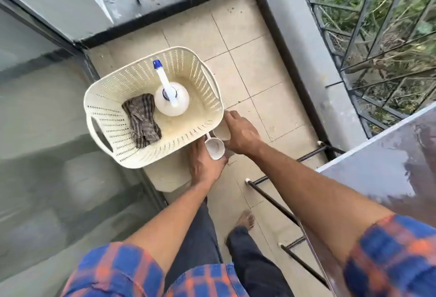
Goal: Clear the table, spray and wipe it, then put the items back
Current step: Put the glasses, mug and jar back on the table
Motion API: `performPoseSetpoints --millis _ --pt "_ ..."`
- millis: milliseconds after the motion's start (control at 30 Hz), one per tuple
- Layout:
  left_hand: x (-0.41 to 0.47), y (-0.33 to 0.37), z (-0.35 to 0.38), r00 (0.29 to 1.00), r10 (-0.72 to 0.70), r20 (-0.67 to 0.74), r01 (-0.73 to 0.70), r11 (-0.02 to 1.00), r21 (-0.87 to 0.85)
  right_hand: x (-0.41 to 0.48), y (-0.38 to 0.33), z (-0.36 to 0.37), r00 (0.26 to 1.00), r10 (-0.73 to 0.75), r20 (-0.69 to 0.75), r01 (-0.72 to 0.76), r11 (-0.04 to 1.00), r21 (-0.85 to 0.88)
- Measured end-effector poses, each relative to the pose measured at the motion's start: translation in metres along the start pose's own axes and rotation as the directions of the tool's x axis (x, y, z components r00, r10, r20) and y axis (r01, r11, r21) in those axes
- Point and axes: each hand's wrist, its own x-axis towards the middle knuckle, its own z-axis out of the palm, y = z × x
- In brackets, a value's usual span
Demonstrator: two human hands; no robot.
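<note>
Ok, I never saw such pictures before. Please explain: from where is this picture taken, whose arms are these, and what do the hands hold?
There is no machine here. A person wears a camera on the head, so the single picture looks down along their own arms to a tiled balcony floor. The left hand holds a small white cup. The right hand grips a second cup just beside it. Both cups are next to a cream basket. It contains a spray bottle standing upright and a crumpled checked cloth. The table is the shiny grey top at the right edge, and the part in view looks wet.
</note>
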Motion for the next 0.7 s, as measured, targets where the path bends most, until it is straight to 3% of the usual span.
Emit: performPoseSetpoints --millis 367,467,533,600,700 --pt "-0.029 0.006 -0.068 0.994 -0.001 0.109 -0.018 0.984 0.177 -0.041 -0.011 -0.014 0.997 0.072 -0.005 -0.072 0.997 0.017" --pt "-0.049 0.023 -0.098 0.981 0.145 0.129 -0.170 0.964 0.207 -0.077 -0.020 -0.043 0.994 0.090 -0.064 -0.084 0.993 0.086" --pt "-0.063 0.041 -0.115 0.957 0.251 0.146 -0.280 0.929 0.240 -0.107 -0.022 -0.067 0.986 0.115 -0.120 -0.086 0.971 0.224" --pt "-0.075 0.066 -0.125 0.932 0.331 0.145 -0.360 0.889 0.283 -0.141 -0.018 -0.094 0.967 0.148 -0.206 -0.067 0.932 0.357" --pt "-0.095 0.114 -0.131 0.887 0.443 0.127 -0.460 0.841 0.283 -0.194 0.003 -0.129 0.914 0.188 -0.359 -0.027 0.912 0.409"
